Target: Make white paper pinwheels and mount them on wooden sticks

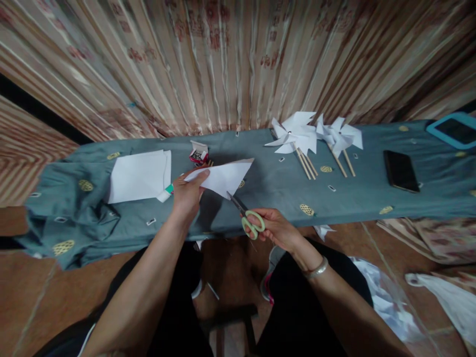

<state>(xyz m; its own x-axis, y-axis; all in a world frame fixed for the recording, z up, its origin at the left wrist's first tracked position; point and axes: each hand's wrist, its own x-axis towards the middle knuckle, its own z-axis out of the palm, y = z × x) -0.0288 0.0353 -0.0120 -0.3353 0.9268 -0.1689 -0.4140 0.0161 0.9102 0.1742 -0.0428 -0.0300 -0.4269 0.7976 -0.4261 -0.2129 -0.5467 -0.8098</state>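
My left hand (188, 194) pinches a folded sheet of white paper (226, 177) above the cloth-covered table, its thumb on top. In my right hand (273, 228) is a pair of scissors with pale green handles (253, 224). The blade tips meet the paper's lower edge near its right corner. Just behind my left hand stands a small open red box (199, 153) with small metallic pieces inside. Left of that hand lie a stack of white paper sheets (139, 176) and a white and green item (165, 193), partly hidden by the hand.
White paper pinwheels (297, 133) on wooden sticks lie at the back right of the table (267, 183). Farther right are a black phone (400, 171) and a blue-framed device (455, 130). A curtain (223, 64) hangs behind. Below right, a plastic bag (386, 297) holds white paper pieces.
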